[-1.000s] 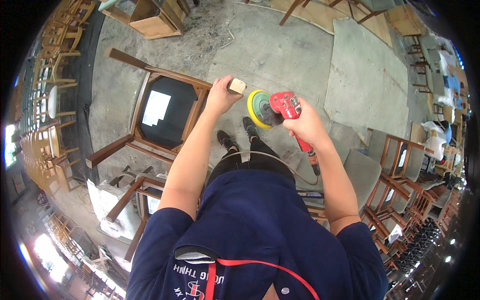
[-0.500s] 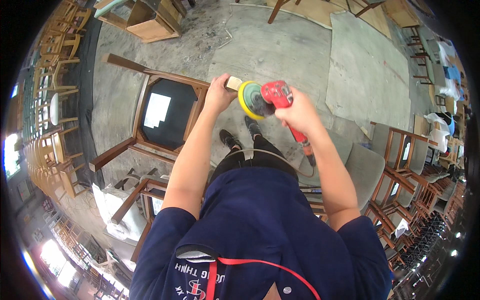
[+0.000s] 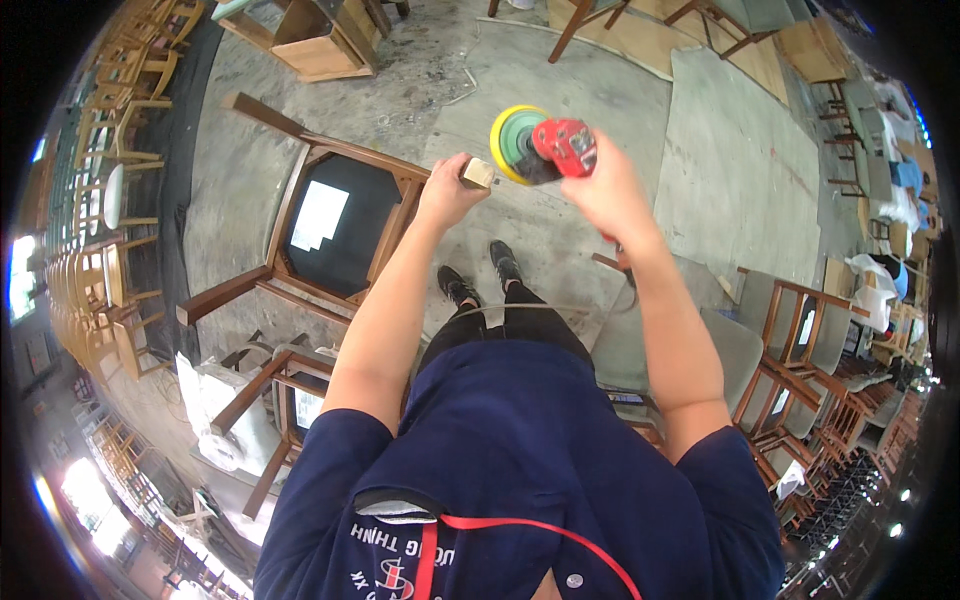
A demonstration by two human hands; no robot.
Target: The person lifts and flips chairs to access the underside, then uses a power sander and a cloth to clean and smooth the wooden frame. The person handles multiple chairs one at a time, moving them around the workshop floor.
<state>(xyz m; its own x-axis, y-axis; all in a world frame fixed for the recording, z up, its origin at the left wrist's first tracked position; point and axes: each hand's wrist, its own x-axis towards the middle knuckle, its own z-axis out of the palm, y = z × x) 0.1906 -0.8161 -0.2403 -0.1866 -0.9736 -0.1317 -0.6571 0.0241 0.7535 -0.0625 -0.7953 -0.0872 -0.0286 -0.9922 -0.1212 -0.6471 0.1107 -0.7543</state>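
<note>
A dark brown wooden chair (image 3: 392, 243) lies tipped over at my left, its black underside with a white label facing up. My left hand (image 3: 449, 197) is wrapped round one of its legs, close to the pale, bare end face (image 3: 478, 175). In my right hand (image 3: 613, 188) is a red hand-held disc sander (image 3: 568, 146). Its round pad (image 3: 517, 143), green with a yellow rim, is up and to the right of the leg end, with a gap between them. My right forearm partly hides the sander's rear end.
Another upturned chair (image 3: 262, 395) lies close at my lower left. Grey upholstered chairs (image 3: 735, 350) stand by my right arm. A thin hose (image 3: 540, 306) crosses before my legs. Rows of wooden chairs (image 3: 95, 290) line the left, and a wooden cabinet (image 3: 325, 45) stands ahead.
The sander has moved up and away from the leg end, where its pad was right beside it. My left hand keeps its grip on the leg, shifted slightly in the picture.
</note>
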